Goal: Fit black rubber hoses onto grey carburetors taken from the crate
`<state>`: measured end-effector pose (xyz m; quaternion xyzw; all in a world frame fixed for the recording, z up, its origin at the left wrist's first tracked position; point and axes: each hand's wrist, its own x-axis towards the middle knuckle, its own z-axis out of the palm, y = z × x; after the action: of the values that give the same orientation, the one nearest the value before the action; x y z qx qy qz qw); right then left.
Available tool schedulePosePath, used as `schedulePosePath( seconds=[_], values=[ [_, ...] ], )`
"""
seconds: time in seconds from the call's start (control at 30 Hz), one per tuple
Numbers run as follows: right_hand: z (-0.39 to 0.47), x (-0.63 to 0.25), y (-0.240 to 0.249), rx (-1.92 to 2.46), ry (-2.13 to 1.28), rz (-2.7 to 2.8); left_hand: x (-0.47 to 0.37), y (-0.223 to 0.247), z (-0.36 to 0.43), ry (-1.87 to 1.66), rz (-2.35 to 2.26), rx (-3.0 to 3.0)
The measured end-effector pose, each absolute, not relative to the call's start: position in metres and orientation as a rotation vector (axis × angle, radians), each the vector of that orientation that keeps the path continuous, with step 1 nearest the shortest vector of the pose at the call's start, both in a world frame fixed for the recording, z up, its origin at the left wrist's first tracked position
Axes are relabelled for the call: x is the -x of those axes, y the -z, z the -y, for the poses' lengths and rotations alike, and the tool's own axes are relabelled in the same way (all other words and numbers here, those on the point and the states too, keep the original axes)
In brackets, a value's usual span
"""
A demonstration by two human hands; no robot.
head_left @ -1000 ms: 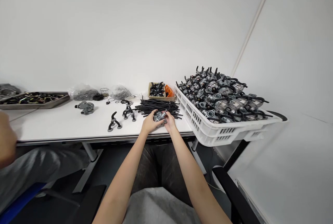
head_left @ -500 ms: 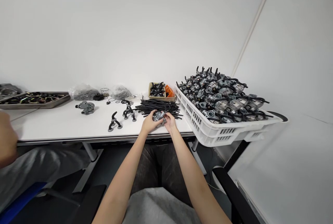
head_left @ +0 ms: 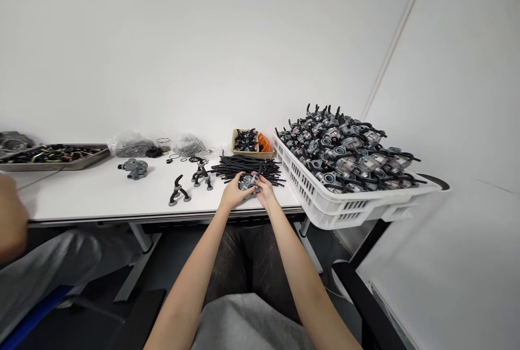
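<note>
Between my two hands, above the front of the white table, is a small grey metal carburetor (head_left: 247, 182). My left hand (head_left: 233, 192) is closed around its left side, thumb across the near face. The fingers of my right hand (head_left: 265, 190) grip its right side, where a short black piece sticks up by the fingertips; how that piece joins the body is too small to tell. Just behind my hands lies a pile of black rubber hoses (head_left: 244, 166). To their left, several short black hoses with grey round ends (head_left: 177, 192) stand on the table.
A white plastic crate (head_left: 300, 185) heaped with carburetors stands at the right. Behind the hoses is a yellow tray (head_left: 233, 141) of small black parts beside an orange piece (head_left: 265, 143). Another carburetor (head_left: 135, 168), bagged parts (head_left: 130, 145) and a metal tray (head_left: 77, 163) are leftward. A co-worker's hand (head_left: 11, 220) is at far left.
The carburetor has turned slightly in my hands, and the black piece by my right fingertips shows more clearly. My hands stay in nearly the same place.
</note>
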<state>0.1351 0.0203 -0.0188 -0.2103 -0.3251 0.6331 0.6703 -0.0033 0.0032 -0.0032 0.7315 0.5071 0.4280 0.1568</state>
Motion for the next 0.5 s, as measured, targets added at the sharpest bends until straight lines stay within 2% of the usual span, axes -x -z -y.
schedulePosePath(
  seconds=[0.5],
  values=[
    [-0.0255, -0.1321, 0.0261, 0.543, -1.406, 0.716, -0.0008, -0.0013, 0.0011, -1.231, -1.452, -2.117]
  ],
)
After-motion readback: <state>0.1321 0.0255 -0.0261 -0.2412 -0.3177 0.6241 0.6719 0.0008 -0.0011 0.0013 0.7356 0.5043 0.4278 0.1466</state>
